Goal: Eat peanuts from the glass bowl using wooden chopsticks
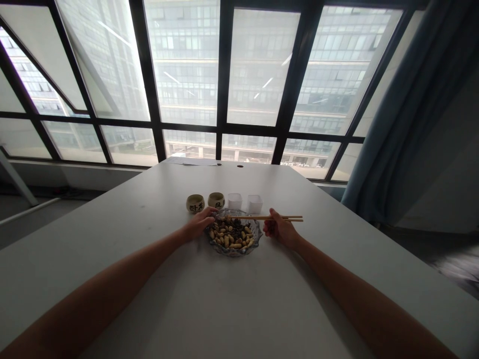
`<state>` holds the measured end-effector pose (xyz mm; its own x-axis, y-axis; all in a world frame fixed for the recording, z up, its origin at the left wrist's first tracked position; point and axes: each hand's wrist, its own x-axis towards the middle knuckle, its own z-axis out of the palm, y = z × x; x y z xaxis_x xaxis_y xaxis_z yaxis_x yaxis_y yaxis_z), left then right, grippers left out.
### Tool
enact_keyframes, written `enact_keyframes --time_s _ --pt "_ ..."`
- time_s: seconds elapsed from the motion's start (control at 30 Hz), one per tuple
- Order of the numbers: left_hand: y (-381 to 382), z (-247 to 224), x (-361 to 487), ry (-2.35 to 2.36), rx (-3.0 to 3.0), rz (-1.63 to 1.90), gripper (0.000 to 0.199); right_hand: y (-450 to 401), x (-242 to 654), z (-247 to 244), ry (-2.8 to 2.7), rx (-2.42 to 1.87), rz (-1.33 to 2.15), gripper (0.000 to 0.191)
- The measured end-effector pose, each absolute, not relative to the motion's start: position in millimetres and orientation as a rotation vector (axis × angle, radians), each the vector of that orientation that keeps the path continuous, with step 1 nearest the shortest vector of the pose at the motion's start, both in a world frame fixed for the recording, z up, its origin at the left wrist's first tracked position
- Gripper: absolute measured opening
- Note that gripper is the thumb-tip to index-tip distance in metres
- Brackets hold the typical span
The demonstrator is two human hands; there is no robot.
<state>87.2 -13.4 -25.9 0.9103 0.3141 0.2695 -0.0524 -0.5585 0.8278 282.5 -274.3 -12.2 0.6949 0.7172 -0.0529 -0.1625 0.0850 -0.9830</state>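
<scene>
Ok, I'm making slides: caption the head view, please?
Right hand holds chopsticks over a bowl of peanuts and seeds; left hand at its left edge.

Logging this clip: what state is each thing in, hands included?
Left hand: touching the bowl's rim
Right hand: closed around the chopsticks
Chopsticks: held, tips over the bowl
Glass bowl: upright, holding peanuts and dark seeds
Lettered cups: upright, contents unclear
White cups: standing, contents unclear
Curtain: gathered at right
</scene>
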Motion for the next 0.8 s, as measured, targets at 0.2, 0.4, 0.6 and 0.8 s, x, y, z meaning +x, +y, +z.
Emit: enact_keyframes --time_s 0.2,0.4,0.6,0.8 --pt "-15.6 -23.1 86.1 0.193 2.119 0.476 0.048 -273.7 283.1 -14.8 -0.546 -1.361 0.687 0.053" --pt "-13.3 -25.0 87.6 0.186 2.127 0.478 0.048 -273.7 280.9 -13.9 -0.564 -1.372 0.679 0.055" --pt "-14.5 -23.4 86.9 0.189 2.139 0.483 0.048 -272.9 281.9 -17.1 -0.579 -1.383 0.650 0.059" --pt "-15.3 -22.7 86.3 0.185 2.122 0.496 0.046 -272.1 281.6 -17.9 -0.625 -1.402 0.603 0.063"
